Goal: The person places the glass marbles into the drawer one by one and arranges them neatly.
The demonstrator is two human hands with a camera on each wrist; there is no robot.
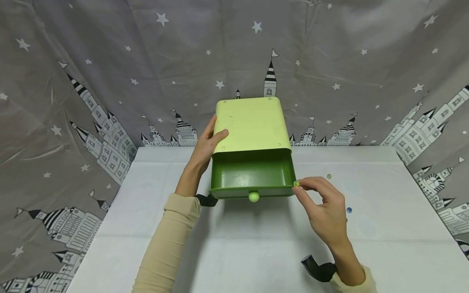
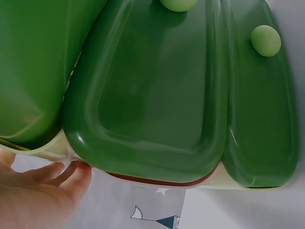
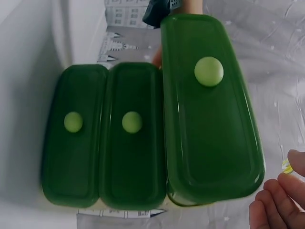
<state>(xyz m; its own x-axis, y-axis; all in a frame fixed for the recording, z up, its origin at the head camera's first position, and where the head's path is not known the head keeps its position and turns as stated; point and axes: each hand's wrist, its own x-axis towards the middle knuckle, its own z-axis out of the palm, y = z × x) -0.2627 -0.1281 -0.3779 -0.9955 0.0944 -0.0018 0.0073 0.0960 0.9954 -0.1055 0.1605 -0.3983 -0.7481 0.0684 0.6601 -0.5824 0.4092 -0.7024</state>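
A light-green chest of drawers [image 1: 253,124] stands mid-table, its dark green top drawer [image 1: 253,173] pulled out and bare inside. The right wrist view shows that drawer's front [image 3: 214,124] sticking out past two shut drawers [image 3: 132,162]. My left hand [image 1: 205,148] rests on the chest's left side, its thumb lying on the top; in the left wrist view its fingers [image 2: 78,181] touch the side. At the drawer's front right corner, my right hand [image 1: 324,203] pinches a small yellow-green glass marble [image 1: 296,184] between thumb and forefinger.
On the white table [image 1: 384,183], right of the chest, lie a green marble [image 1: 329,176] and a blue marble [image 1: 349,210]. Another small piece [image 1: 346,220] is mostly hidden by my right hand. A grey curtain [image 1: 110,24] with castles and stars hangs behind.
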